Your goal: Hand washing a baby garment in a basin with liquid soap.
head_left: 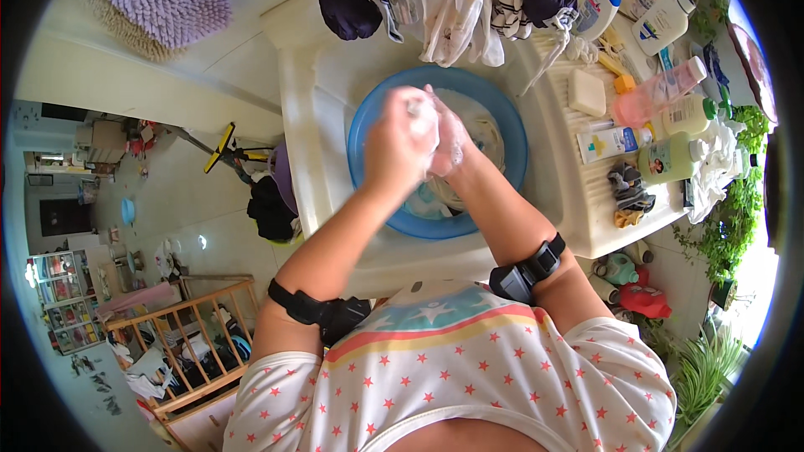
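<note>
Above a blue basin (354, 146), my left hand (400, 138) and my right hand (450, 136) are pressed together, coated in white suds. The left is closed and smeared by motion. Fingers of the right curl in against it and are partly hidden. Something white and soapy shows between them; whether it is cloth or only lather I cannot tell. Below, wet white cloth (486, 138) lies in soapy water in the basin. The basin sits in a cream sink (322, 75). A black band circles each forearm.
Clothes (456, 8) hang over the sink's far side. On the ribbed ledge at right are a soap bar (587, 92), a pink bottle (662, 92), a green bottle (668, 159), a white tube (607, 144) and a crumpled dark cloth (630, 188). A wooden crib (197, 343) stands lower left.
</note>
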Motion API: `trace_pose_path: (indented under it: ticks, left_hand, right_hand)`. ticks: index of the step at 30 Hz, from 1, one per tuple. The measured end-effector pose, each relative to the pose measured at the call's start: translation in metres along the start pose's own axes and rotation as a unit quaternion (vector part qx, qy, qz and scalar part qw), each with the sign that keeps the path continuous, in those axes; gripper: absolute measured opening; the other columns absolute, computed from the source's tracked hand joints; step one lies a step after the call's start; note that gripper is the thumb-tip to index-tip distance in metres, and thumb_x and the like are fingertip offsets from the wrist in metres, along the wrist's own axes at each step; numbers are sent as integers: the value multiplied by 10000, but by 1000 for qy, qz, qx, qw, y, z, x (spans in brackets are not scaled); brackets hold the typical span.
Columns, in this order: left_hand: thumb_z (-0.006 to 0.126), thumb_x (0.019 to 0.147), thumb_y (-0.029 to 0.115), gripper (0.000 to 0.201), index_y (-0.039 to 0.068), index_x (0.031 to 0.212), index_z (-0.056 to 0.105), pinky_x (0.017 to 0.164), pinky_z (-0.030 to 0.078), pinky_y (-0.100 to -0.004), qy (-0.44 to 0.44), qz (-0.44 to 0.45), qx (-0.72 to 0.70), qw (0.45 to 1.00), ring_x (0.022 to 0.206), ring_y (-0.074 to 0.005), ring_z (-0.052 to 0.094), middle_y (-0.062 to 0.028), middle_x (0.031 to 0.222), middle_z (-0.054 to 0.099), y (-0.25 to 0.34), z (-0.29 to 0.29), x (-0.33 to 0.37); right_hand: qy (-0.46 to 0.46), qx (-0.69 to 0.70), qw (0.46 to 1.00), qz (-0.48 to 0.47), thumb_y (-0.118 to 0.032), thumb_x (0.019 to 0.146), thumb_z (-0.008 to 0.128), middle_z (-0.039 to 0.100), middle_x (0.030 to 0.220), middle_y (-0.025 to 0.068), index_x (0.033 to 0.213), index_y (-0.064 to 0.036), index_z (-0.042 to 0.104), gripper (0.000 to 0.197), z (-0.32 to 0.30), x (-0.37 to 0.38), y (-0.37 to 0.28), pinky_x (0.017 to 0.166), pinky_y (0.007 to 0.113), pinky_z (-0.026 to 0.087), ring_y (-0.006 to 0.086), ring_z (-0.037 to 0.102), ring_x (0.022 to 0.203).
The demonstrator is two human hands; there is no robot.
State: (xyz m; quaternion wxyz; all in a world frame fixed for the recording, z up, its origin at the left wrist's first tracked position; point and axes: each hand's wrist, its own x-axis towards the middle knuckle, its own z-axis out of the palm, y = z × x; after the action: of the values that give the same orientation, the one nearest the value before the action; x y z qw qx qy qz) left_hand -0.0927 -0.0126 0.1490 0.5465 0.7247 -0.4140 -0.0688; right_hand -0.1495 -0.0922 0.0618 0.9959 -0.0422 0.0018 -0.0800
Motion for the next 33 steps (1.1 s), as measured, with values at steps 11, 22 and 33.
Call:
trace_pose_path:
  ticks: [11,22,33]
  left_hand:
    - [580,718,136,204,132,908,505,639,449,-379,-124,31,166,978,744,-335,572,-128,768,596,17,11,-1]
    - [532,723,98,163,142,880,535,580,448,-412,-114,122,182,969,654,-323,585,-131,676,588,3,20,1]
    - [515,764,138,161,137,925,512,587,437,-424,-79,5,161,984,699,-343,575,-130,756,604,-24,5,22]
  right_hand:
    - [113,-7,992,-54,-300,863,444,572,755,14,859,-129,524,189,14,-6,19,595,310,450,169,549,657]
    - [23,-4,999,-41,-299,845,444,581,860,40,910,-110,541,222,-6,0,8,684,333,469,175,562,751]
    - [330,-92,939,-10,-357,865,429,590,847,31,870,-141,554,249,64,11,14,666,325,441,175,554,738]
